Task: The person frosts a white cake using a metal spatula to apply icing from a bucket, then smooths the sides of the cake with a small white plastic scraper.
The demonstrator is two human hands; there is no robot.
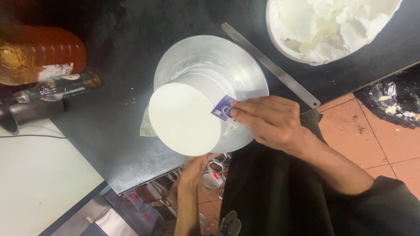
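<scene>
A tall white frosted cake is seen standing on a round metal turntable on the dark bench. The right hand is reached in from the lower right, palm down and wrist bent, its fingers closed on a small blue-and-white card that is pressed against the cake's side near the top edge. The left hand is held low beneath the bench edge under the turntable; whether it is open or closed cannot be told. A long metal ruler is laid just beside the turntable, and a bowl of white cream is set beyond it.
</scene>
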